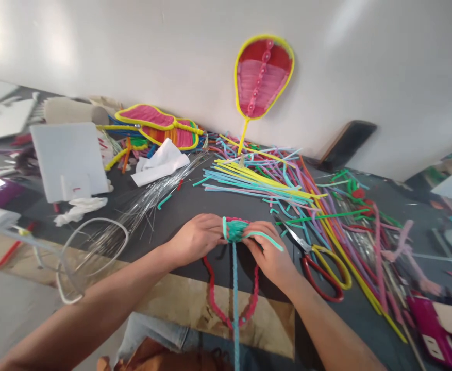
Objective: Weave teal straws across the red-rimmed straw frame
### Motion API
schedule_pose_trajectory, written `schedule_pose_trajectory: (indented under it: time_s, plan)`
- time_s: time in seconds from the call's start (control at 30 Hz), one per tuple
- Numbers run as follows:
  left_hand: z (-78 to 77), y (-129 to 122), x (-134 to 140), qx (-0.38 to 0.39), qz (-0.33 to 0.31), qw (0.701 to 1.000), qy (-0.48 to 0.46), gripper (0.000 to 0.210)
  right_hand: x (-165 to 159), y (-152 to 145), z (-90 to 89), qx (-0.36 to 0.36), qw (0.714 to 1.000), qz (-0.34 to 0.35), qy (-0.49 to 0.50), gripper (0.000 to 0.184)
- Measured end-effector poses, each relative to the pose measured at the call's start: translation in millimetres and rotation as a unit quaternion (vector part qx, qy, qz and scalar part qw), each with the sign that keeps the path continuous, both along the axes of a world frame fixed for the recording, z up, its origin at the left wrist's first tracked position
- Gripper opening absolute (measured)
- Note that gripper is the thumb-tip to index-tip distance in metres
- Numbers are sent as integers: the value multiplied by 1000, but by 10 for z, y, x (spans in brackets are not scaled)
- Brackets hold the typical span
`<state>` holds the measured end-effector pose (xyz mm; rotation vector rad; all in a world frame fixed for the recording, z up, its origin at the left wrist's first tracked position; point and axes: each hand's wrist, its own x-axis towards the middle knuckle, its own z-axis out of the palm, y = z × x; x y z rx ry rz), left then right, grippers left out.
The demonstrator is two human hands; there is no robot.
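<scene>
Both hands on the teal winding, near edge of the bench.

My left hand (pixel 197 238) and right hand (pixel 268 252) pinch the teal-wrapped loop frame (pixel 234 230) from either side, fingers closed on it; its red rim (pixel 214 299) and teal stem (pixel 235 304) hang past the bench (pixel 187 206) edge toward me; red-handled scissors (pixel 318 268) lie just right of my right hand; loose pipe cleaners (pixel 272 180) are heaped beyond; a yellow-rimmed red fan (pixel 262 77) leans on the wall.
</scene>
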<state>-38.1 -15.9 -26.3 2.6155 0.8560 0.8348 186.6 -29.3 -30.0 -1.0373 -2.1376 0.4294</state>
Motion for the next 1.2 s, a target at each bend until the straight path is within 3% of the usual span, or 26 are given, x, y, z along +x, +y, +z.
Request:
schedule_pose_trajectory:
  time_s: [0.27, 0.53, 0.83, 1.07, 1.2]
  plan:
    - [-47, -30, 66, -24, 55, 998, 36, 21, 4, 13, -40, -13, 1000, -2, -9, 7]
    - [12, -36, 100, -48, 47, 995, 71, 19, -23, -20, -16, -76, 996, -38, -12, 20]
    - [41, -27, 166, -37, 68, 996, 43, 21, -34, -18, -27, -69, 996, -35, -48, 21]
    - [140, -26, 117, -25, 39, 989, 140, 14, -17, -4, -55, -67, 996, -27, -49, 18]
    - [171, -43, 115, -32, 22, 990, 135, 18, -13, -6, -52, -60, 996, -31, -55, 17]
